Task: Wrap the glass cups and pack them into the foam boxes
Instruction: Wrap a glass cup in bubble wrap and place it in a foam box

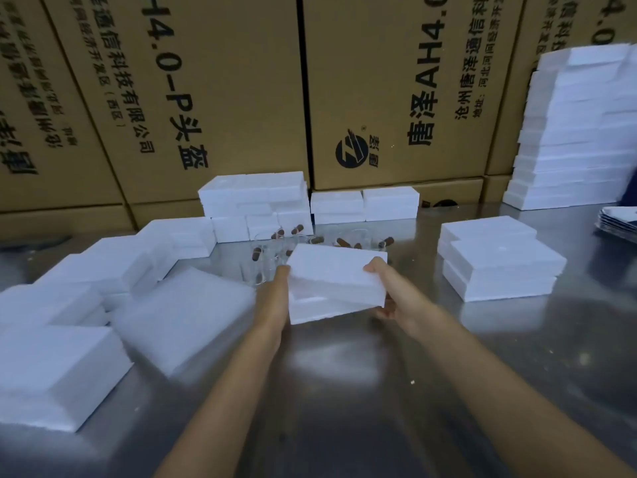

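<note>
I hold a white foam box [336,281] above the middle of the steel table, its two halves slightly askew. My left hand [274,301] grips its left end with the thumb on top. My right hand [393,294] grips the right end, thumb on the lid and fingers underneath. Behind the box stand several clear glass cups [272,250] with brown handles, partly hidden by it. A stack of soft white wrapping sheets [182,315] lies to the left of my left hand.
Foam boxes lie in piles at the left [58,370], back middle [255,198] and right [499,260], with a tall stack [579,132] at far right. Cardboard cartons [396,91] wall off the back. Folded sheets [620,222] lie at the right edge.
</note>
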Demonstrator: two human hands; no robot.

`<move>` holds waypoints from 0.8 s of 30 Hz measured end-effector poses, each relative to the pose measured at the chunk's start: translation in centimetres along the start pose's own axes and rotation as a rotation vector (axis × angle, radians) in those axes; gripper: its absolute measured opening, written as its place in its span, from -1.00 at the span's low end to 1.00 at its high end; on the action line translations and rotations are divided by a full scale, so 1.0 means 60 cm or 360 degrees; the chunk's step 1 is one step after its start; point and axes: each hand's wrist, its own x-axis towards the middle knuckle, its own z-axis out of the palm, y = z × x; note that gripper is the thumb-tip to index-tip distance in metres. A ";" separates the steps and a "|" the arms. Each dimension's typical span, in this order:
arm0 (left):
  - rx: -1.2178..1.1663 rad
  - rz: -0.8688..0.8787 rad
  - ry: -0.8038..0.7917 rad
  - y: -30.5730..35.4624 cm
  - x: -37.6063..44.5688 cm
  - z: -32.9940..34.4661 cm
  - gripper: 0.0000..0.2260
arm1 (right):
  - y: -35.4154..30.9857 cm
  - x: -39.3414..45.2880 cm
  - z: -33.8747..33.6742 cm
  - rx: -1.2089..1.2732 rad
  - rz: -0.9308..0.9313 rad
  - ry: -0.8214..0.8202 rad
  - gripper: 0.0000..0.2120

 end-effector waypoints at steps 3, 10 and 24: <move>0.0042 -0.0059 0.0017 -0.036 -0.010 -0.017 -0.76 | 0.030 -0.020 0.015 -0.0176 0.0013 0.0195 -0.70; 0.0362 0.0021 -0.0003 -0.061 -0.015 -0.041 -0.75 | 0.071 -0.035 0.013 -0.0444 -0.0013 0.0381 -0.57; 0.0595 0.0634 -0.0291 -0.017 -0.006 0.011 -0.86 | 0.065 -0.022 -0.104 0.0323 -0.0096 0.0807 -0.59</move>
